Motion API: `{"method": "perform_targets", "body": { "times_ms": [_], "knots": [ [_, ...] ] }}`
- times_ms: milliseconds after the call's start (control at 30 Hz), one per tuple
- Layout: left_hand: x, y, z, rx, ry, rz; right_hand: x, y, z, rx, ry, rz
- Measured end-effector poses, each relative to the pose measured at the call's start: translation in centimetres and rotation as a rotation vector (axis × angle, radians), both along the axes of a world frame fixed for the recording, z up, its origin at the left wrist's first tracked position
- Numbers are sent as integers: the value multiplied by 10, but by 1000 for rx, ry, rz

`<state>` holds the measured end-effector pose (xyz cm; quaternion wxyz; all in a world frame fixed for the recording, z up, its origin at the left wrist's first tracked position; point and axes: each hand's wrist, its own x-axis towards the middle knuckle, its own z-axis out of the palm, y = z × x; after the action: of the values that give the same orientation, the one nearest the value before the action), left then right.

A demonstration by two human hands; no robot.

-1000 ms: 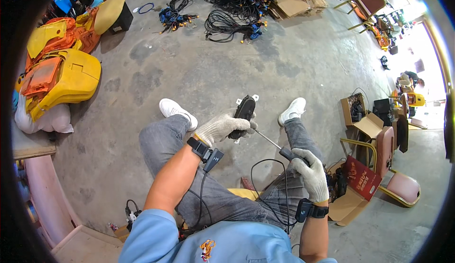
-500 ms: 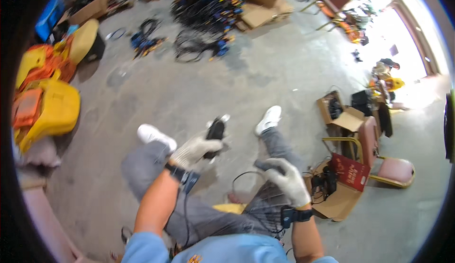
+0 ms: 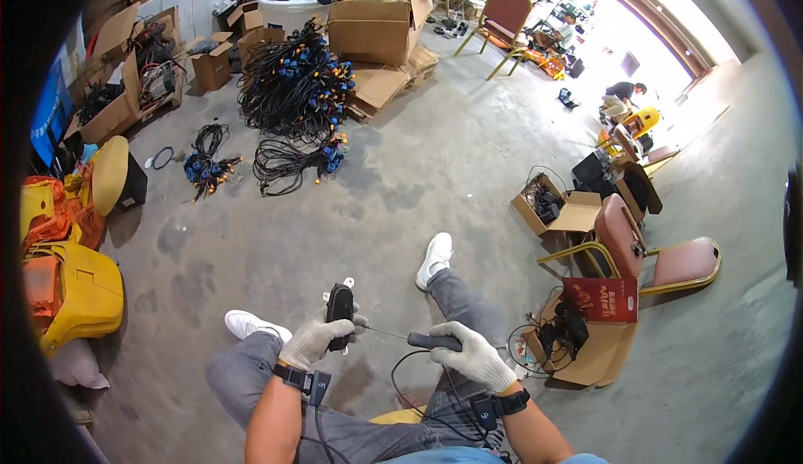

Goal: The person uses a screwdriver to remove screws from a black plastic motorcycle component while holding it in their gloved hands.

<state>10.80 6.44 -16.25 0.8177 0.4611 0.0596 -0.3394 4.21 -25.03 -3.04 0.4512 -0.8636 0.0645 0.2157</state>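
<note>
My left hand [image 3: 316, 338], in a white knit glove, is closed around an oblong black casing [image 3: 339, 307] with a pale tab at its upper end. Also gloved, my right hand [image 3: 475, 355] grips the dark grey handle of a screwdriver [image 3: 432, 342]. Its thin metal shaft points left and its tip meets the casing's right side by my left fingers; the exact contact is hidden. A thin black cable [image 3: 394, 378] loops below the handle, over my lap; I cannot tell where it attaches.
A cardboard box with black adapters and cords [image 3: 560, 330] sits right of my leg, beside a folded-back chair [image 3: 623, 230]. Bundled black cables [image 3: 288, 87] lie heaped ahead. Yellow plastic shells [image 3: 88, 288] stand at left. A person [image 3: 619, 100] crouches near the bright doorway.
The view has tipped up, showing more of the room's far side. My right hand has come closer to my left, and the screwdriver now reaches the black casing, which is held more upright.
</note>
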Motion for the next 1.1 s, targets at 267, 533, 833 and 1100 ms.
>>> {"method": "perform_targets", "body": {
  "times_ms": [267,533,833,1100],
  "knots": [
    [-9,2,-5,26,-4,52,2,1,-8,75,-74,10],
    [4,-5,4,6,50,113,5,-3,10,125,22,-175],
    [2,-6,-13,-184,38,316,-4,9,20,192,68,-219],
    [-1,-5,-35,-51,51,214,-2,29,19,222,18,-101]
  ]
}}
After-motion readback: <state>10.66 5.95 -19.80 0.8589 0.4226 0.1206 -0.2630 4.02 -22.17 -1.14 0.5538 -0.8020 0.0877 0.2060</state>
